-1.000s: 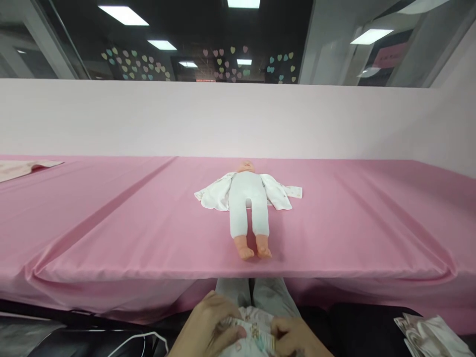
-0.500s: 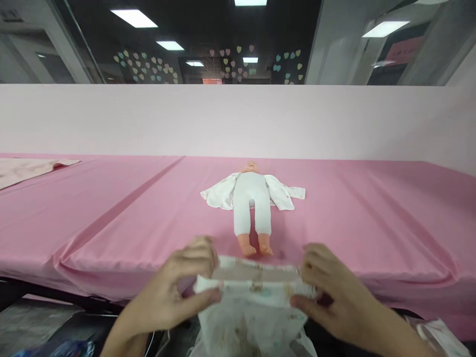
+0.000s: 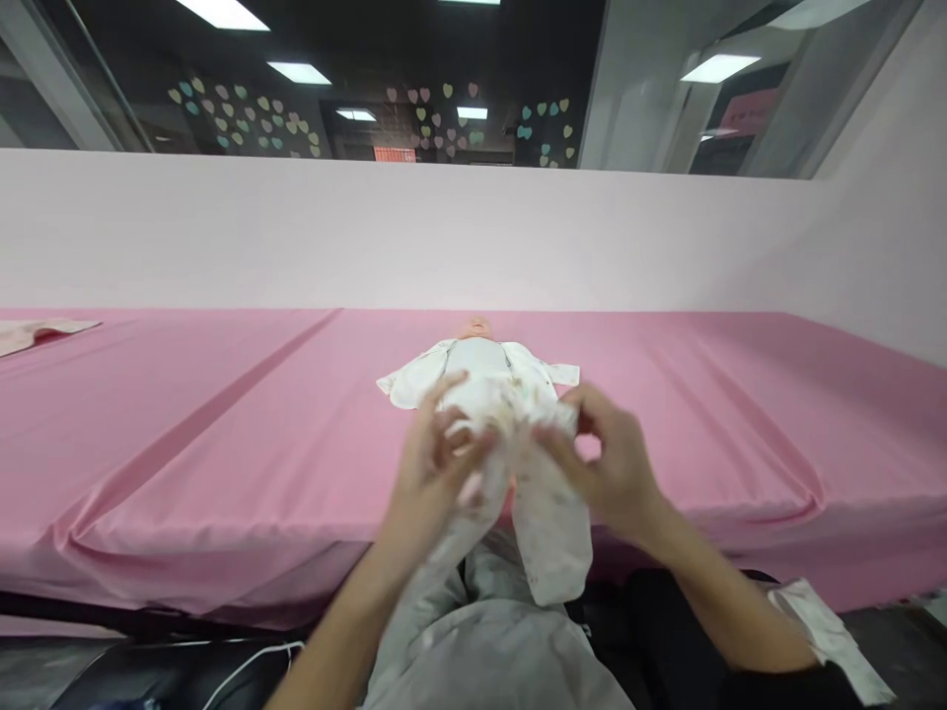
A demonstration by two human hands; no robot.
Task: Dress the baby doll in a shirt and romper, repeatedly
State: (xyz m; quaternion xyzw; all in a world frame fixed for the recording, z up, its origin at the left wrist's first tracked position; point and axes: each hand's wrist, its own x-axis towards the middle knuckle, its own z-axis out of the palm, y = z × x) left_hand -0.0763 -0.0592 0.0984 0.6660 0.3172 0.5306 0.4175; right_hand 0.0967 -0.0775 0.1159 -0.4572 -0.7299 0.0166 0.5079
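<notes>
The pink-covered table spans the frame; at its centre lies the doll, its legs mostly hidden. The patterned trousers, just raised from the lower centre, now hang before it, legs apart, apparently unfolded. The right hand pinches the waist; the left hand shows curled, blurred fingers whose grip cannot be told.
</notes>
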